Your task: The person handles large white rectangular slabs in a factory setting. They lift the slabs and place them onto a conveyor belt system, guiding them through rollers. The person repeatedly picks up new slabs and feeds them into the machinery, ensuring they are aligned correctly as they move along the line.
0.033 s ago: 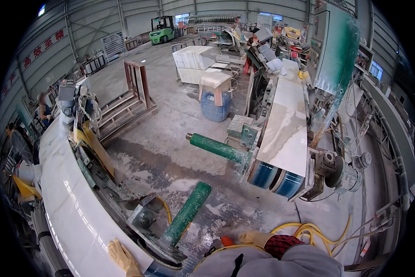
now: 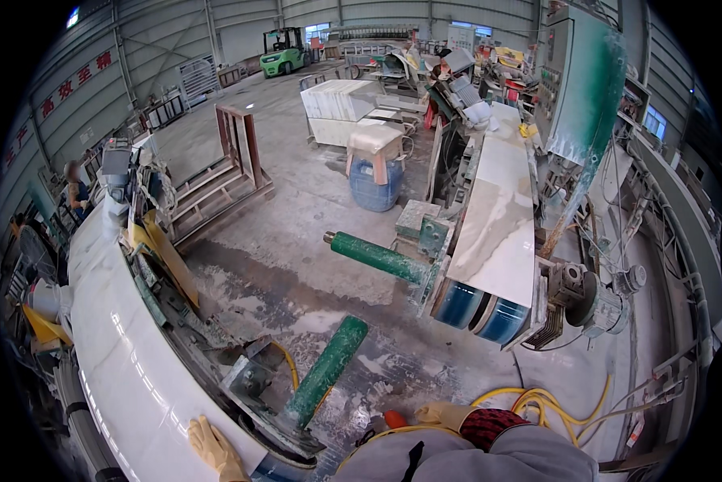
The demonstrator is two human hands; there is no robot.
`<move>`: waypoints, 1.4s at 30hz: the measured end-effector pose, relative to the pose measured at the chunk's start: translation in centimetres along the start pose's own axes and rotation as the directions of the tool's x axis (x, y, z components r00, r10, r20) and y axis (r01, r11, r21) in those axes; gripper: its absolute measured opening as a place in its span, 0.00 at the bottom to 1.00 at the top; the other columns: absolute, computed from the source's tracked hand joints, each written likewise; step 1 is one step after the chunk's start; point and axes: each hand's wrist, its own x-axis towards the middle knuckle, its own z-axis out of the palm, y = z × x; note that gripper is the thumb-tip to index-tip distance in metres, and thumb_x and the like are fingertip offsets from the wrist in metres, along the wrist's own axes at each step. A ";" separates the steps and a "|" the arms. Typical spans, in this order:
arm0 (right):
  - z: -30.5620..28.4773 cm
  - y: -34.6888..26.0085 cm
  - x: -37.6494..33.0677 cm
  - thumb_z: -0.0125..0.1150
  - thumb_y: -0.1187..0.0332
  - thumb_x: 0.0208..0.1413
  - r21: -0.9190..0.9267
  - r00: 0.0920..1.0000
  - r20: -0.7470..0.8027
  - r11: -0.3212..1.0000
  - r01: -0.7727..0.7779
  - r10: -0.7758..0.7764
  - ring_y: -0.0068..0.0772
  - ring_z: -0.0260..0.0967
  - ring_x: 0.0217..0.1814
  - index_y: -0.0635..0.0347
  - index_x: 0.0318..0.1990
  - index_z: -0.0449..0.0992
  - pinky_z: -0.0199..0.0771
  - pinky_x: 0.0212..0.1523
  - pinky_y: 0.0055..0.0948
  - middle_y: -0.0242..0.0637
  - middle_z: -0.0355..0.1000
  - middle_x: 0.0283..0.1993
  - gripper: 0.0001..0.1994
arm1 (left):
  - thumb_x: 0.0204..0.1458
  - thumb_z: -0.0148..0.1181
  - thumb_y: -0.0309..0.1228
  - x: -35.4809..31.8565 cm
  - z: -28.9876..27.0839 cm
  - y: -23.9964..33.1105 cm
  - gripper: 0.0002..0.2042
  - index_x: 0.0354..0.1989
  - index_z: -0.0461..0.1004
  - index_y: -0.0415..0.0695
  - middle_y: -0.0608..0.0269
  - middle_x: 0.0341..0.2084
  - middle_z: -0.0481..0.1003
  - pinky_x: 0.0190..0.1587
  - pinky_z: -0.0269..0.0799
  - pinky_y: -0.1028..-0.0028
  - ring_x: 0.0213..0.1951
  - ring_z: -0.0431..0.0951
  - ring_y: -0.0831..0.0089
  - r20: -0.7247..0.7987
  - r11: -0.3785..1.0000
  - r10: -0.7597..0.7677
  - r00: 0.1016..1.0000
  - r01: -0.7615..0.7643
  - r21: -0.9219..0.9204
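We noted the left hand spread flat on the white stone slab. The right hand was curled beside the yellow hose, its grip indeterminable.

Open wet concrete floor separates 2 stone-slab lines. A green roller arm juts up just right of the left hand on the white slab; a second green roller and yellow hoses crowd the right side.

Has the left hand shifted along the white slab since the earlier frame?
No. The left hand lies flat on the white slab, same spot beside the green roller.
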 end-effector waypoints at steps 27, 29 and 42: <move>-1.4 -3.0 -2.3 0.66 0.58 0.66 0.039 0.999 0.036 0.999 0.023 -0.024 0.44 0.80 0.67 0.49 0.70 0.79 0.76 0.68 0.45 0.43 0.82 0.65 0.25 | 0.75 0.49 0.32 -1.2 0.7 -1.0 0.21 0.73 0.69 0.42 0.43 0.75 0.65 0.79 0.52 0.50 0.76 0.59 0.38 -0.017 1.000 0.000 1.000 0.000 -0.022; -1.3 -2.6 -2.3 0.66 0.57 0.66 0.041 0.999 0.027 0.999 0.031 -0.032 0.44 0.80 0.67 0.49 0.70 0.79 0.76 0.68 0.45 0.43 0.82 0.65 0.25 | 0.75 0.49 0.32 -1.2 0.5 -0.4 0.21 0.73 0.69 0.42 0.43 0.75 0.65 0.79 0.52 0.49 0.76 0.59 0.38 -0.013 1.000 -0.003 1.000 0.002 -0.030; -0.6 -1.4 -1.0 0.60 0.46 0.65 -0.027 0.998 0.033 0.998 0.057 -0.056 0.46 0.78 0.69 0.37 0.69 0.81 0.74 0.72 0.43 0.39 0.81 0.67 0.27 | 0.74 0.51 0.31 -1.6 -0.4 0.4 0.20 0.71 0.71 0.41 0.42 0.74 0.67 0.79 0.52 0.49 0.76 0.60 0.38 -0.033 0.999 0.016 0.999 -0.017 -0.038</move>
